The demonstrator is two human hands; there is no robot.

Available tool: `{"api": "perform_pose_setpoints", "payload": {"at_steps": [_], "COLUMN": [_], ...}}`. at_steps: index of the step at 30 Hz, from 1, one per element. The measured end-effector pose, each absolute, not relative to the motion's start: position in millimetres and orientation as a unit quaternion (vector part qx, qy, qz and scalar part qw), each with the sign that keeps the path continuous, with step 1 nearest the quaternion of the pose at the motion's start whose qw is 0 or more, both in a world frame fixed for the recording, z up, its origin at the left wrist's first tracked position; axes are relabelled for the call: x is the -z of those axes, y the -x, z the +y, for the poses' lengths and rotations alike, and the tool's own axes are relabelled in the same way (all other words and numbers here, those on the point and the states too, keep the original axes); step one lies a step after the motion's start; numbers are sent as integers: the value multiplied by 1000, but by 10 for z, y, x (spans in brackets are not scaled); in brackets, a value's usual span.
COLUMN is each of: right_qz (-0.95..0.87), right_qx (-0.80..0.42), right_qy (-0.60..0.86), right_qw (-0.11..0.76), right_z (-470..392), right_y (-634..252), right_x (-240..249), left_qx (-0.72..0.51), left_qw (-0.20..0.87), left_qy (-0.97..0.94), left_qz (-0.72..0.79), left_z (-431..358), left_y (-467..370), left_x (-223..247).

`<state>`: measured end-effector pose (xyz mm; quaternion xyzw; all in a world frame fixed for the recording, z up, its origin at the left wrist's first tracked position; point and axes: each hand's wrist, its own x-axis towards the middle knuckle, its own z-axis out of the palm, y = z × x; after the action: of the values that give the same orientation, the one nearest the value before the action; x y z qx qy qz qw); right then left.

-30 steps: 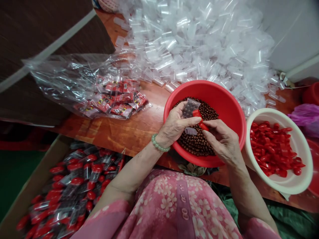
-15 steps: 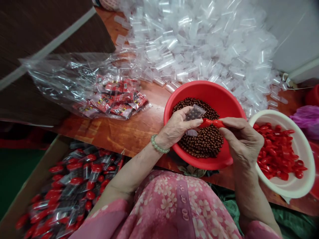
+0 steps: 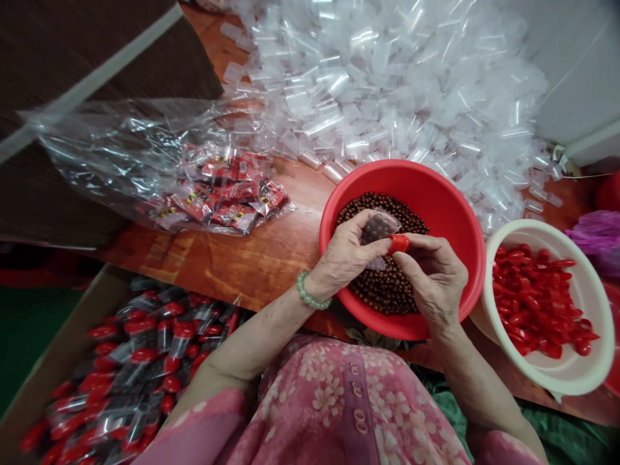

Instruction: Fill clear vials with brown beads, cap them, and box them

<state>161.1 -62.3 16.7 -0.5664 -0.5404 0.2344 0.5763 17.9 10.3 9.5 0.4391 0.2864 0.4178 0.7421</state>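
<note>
Over the red basin [image 3: 443, 194], my left hand [image 3: 346, 248] is closed around a small clear plastic container [image 3: 380, 225] with dark brown balls inside. My right hand [image 3: 433, 271] pinches a red plastic cap [image 3: 399, 243], whose near side meets my left thumb. Whether the cap is seated on the container cannot be made out. A second translucent piece [image 3: 376, 263] shows below my left thumb. Brown balls [image 3: 382, 290] lie in the basin beneath both hands.
A white bowl [image 3: 593, 323] of red caps [image 3: 533, 290] stands right. Clear empty containers [image 3: 368, 84] are heaped behind the basin. Red packets [image 3: 232, 190] lie in a plastic bag on the table [image 3: 232, 258]. A carton at lower left holds filled, red-capped containers [image 3: 140, 361].
My right hand has moved left, bringing its fingers close to my left thumb with the red cap between them. My left hand keeps its hold on the container.
</note>
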Motion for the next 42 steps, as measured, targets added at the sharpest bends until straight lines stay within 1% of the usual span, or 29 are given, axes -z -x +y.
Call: {"api": "perform_pose_setpoints", "payload": {"at_steps": [4,9,15,23,33,39,42], "right_qz": [-523,-483,-522,-563,-585,-627,-670], "right_qx": [-215,-181,-152,-80,-106,-121,-92], "right_qy": [577,555,529,539,600,583,566], "right_qw": [589,652,652,621,535,502,471], "right_z": [-625,-559,-534,-543,-579,-599,-617], "right_y": [-1638,-1795,-1785,-1780,-1790,-1896,-1931], "right_x": [-203,-217,-200,-180,-211,-157,-134], "left_qx": [-383,-355,-339,-306,-298,-277,-263], "left_qw": [750,760,736,727,711,652,667], "left_qy": [-460,-486,-541,-567,-591,-654,-645], "left_qz": [280,246,227,237,239,266,265], "left_z": [86,84,94,103,101,95,105], "left_y": [-160,-180,-201,-193,-172,-159,-150], "left_x": [-141,-139,-78,-88,-102,-92,-83]}}
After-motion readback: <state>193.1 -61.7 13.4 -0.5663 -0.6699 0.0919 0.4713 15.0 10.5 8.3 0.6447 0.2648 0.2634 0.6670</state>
